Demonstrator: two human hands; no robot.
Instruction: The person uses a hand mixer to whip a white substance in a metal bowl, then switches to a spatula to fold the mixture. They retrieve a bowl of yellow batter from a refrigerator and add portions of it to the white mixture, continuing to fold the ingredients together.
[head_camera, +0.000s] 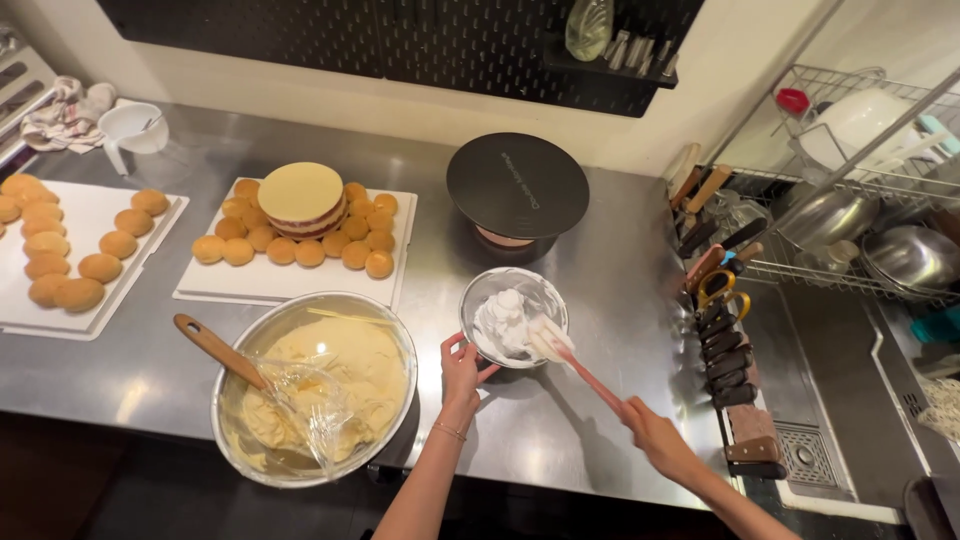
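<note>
My left hand (461, 368) grips the near rim of a small metal bowl (480, 285) that holds white cream (503, 320). My right hand (650, 432) holds the pink handle of a spatula (560, 350) whose white blade rests in the cream at the bowl's right side. The bowl stands on a steel counter (600, 300), just in front of a black cake turntable (517, 185).
A large metal bowl (395, 345) of pale yellow cream with a wooden-handled tool and crumpled plastic wrap sits at front left. Two white boards (290, 285) carry small round buns; one also bears a layered cake (301, 197). A knife rack (725, 340) and dish rack stand right.
</note>
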